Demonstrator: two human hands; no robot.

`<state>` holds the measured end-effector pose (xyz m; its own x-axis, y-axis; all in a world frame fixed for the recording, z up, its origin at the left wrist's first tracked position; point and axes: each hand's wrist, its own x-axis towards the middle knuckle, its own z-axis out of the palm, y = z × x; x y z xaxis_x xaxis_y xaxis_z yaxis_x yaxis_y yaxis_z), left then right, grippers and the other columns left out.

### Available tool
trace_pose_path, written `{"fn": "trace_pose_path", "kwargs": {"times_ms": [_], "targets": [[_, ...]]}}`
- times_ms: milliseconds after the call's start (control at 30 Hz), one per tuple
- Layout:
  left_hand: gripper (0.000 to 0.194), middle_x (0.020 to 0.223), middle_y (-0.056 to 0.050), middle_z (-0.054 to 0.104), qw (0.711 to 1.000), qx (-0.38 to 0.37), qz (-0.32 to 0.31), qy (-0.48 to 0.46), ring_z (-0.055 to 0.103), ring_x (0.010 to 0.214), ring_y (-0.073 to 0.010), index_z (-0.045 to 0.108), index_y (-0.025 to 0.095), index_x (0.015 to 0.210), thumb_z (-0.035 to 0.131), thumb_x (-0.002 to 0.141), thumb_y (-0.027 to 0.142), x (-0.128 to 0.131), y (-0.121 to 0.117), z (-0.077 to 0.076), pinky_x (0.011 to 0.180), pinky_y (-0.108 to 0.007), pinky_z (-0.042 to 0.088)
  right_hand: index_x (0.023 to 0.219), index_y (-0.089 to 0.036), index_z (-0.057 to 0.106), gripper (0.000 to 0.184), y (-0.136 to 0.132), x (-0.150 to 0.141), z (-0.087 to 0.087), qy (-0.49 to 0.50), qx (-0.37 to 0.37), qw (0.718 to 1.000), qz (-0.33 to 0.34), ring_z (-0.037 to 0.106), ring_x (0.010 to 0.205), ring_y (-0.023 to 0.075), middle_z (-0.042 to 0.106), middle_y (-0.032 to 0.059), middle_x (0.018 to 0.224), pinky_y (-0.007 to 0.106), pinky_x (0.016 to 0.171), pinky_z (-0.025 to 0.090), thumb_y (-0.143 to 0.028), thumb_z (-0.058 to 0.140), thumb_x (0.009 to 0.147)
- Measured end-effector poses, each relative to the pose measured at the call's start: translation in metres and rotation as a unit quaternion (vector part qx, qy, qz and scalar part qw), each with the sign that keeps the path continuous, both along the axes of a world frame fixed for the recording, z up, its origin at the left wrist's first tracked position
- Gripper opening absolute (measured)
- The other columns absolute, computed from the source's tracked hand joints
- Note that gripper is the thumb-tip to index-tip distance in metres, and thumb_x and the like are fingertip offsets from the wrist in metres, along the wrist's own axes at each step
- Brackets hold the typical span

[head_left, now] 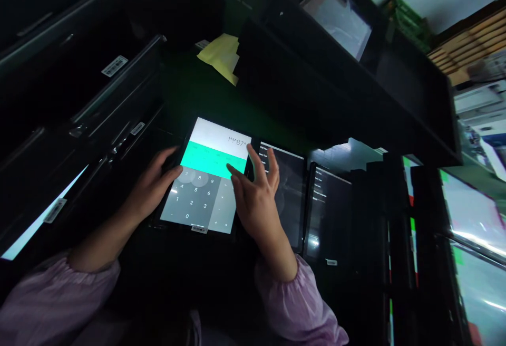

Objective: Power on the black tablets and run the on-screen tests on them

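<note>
A tablet point(193, 203) with a lit calculator screen lies in front of me, tilted slightly in view. Digits and carets show in its white top strip, above a bright green band and a grey keypad. My left hand point(156, 182) grips the tablet's left edge, thumb at the front rim and fingers partly hidden. Over the right side of the screen is my right hand point(256, 195), its fingers spread. The index fingertip is at the green band; whether it touches the glass I cannot tell. Just right of that hand sits a second tablet point(290, 198) with a dark menu screen.
A third dark-menu tablet point(330, 209) stands further right. Black panels with barcode labels point(114, 66) line the left. A yellow cloth or paper point(220, 57) lies behind the tablets, beside a black rack point(300, 77). Lit screens point(472, 209) fill the far right.
</note>
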<state>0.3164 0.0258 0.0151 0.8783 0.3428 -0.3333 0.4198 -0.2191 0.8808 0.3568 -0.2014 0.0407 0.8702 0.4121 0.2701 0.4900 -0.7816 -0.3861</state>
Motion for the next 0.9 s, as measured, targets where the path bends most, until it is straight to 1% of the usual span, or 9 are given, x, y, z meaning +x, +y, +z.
{"fn": "trace_pose_path", "kwargs": {"times_ms": [133,200,267,367,467,567,633,733,900], "targets": [[0.065,0.153,-0.007,0.057,1.000,-0.002,0.002,-0.005,0.050,0.143,-0.0374,0.057,0.028,0.146,0.060,0.088,0.056,0.000,0.001,-0.004,0.123,-0.059,0.036,0.099,-0.019,0.083,0.044,-0.006,0.003,0.000,-0.006,0.016,0.999,-0.047,0.020,0.159,0.0423,0.055,0.0143,0.153,0.075,0.122,0.030,-0.028,0.041,0.108],[0.064,0.152,-0.006,0.058,1.000,-0.005,0.003,-0.007,0.051,0.142,-0.0369,0.058,0.029,0.145,0.061,0.088,0.057,0.001,0.002,-0.005,0.123,-0.059,0.038,0.105,-0.018,0.082,0.044,-0.005,0.003,-0.001,0.001,0.020,0.999,-0.037,0.020,0.159,0.0417,0.053,0.0153,0.154,0.072,0.122,0.033,-0.029,0.040,0.109],[0.063,0.152,-0.006,0.058,1.000,-0.001,0.008,-0.010,0.051,0.143,-0.0365,0.059,0.030,0.144,0.061,0.087,0.058,0.001,0.002,-0.004,0.122,-0.058,0.039,0.120,-0.020,0.079,0.040,-0.003,0.002,-0.002,0.007,0.012,1.000,-0.013,0.016,0.160,0.0415,0.047,0.0142,0.160,0.070,0.123,0.033,-0.030,0.041,0.108],[0.061,0.151,-0.005,0.059,1.000,0.005,0.016,-0.012,0.048,0.146,-0.0360,0.062,0.029,0.141,0.060,0.087,0.058,0.002,0.002,0.000,0.122,-0.054,0.042,0.125,-0.026,0.077,0.039,-0.004,0.003,0.002,0.013,-0.024,1.000,-0.007,0.010,0.161,0.0452,0.040,0.0111,0.165,0.080,0.120,0.025,-0.029,0.042,0.108],[0.055,0.148,-0.004,0.062,1.000,-0.002,0.020,-0.020,0.046,0.147,-0.0353,0.065,0.031,0.137,0.061,0.088,0.057,0.003,0.002,0.003,0.120,-0.052,0.045,0.120,-0.028,0.079,0.038,-0.019,0.008,0.006,0.002,-0.038,0.998,-0.049,0.008,0.160,0.0491,0.040,0.0095,0.166,0.089,0.114,0.016,-0.030,0.043,0.107],[0.051,0.146,-0.001,0.064,0.999,-0.013,0.021,-0.027,0.048,0.146,-0.0350,0.067,0.034,0.135,0.062,0.089,0.056,0.002,0.004,0.003,0.119,-0.052,0.045,0.117,-0.028,0.079,0.039,-0.039,0.016,0.005,-0.008,-0.025,0.993,-0.115,0.009,0.160,0.0489,0.042,0.0099,0.165,0.091,0.112,0.013,-0.033,0.042,0.107],[0.052,0.145,0.000,0.065,0.999,-0.018,0.021,-0.022,0.050,0.144,-0.0355,0.067,0.036,0.136,0.064,0.088,0.056,0.002,0.005,0.002,0.119,-0.053,0.046,0.117,-0.028,0.079,0.039,-0.050,0.019,0.001,-0.003,-0.018,0.990,-0.141,0.009,0.160,0.0484,0.041,0.0103,0.165,0.091,0.112,0.014,-0.035,0.042,0.107],[0.053,0.144,-0.001,0.065,0.999,-0.015,0.029,-0.020,0.052,0.141,-0.0367,0.067,0.036,0.136,0.067,0.087,0.053,0.002,0.006,0.000,0.118,-0.055,0.047,0.119,-0.028,0.079,0.039,-0.060,0.021,-0.005,0.006,-0.015,0.989,-0.145,0.009,0.159,0.0496,0.042,0.0103,0.165,0.090,0.112,0.016,-0.036,0.043,0.106],[0.052,0.148,-0.006,0.063,0.996,-0.026,0.031,-0.082,0.051,0.144,-0.0353,0.069,0.028,0.133,0.067,0.086,0.050,0.009,0.006,-0.001,0.120,-0.051,0.045,0.116,-0.023,0.081,0.048,-0.095,0.024,0.003,-0.054,0.033,0.986,-0.156,0.017,0.159,0.0465,0.049,0.0136,0.159,0.080,0.119,0.023,-0.044,0.039,0.108]]}}
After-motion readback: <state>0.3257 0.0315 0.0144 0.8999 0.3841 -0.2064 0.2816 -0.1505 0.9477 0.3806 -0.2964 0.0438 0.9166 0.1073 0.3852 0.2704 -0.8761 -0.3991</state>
